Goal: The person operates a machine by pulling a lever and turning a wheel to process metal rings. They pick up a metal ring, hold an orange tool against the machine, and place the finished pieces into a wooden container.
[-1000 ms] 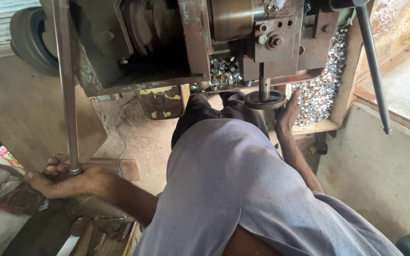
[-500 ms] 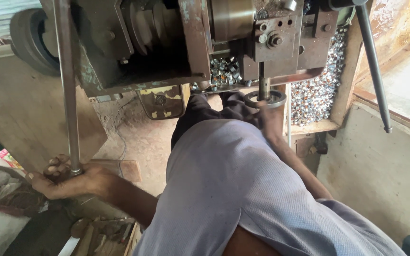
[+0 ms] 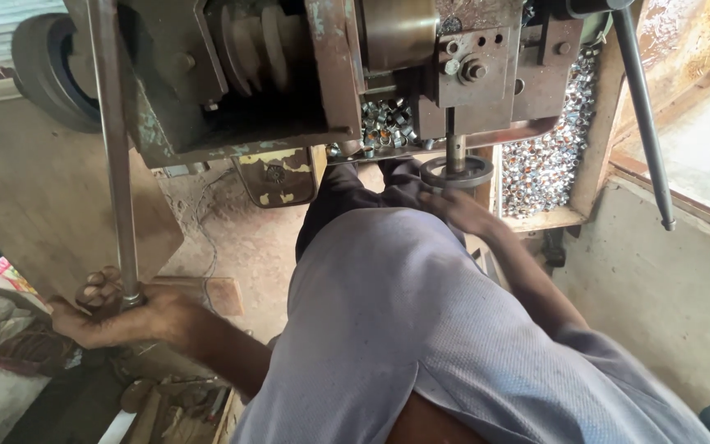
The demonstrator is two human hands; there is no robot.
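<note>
The left hand (image 3: 121,319) reached low, fingers curled around the foot of a long rod (image 3: 115,156). Farther off, the right hand (image 3: 462,212) touched a dark ring (image 3: 456,172) under the machine (image 3: 322,74); its fingers were blurred, grip unclear.

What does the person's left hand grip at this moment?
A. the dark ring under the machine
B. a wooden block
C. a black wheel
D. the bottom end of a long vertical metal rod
D: the left hand closes around the bottom end of the long metal rod, while the right hand is at the dark ring.
</note>
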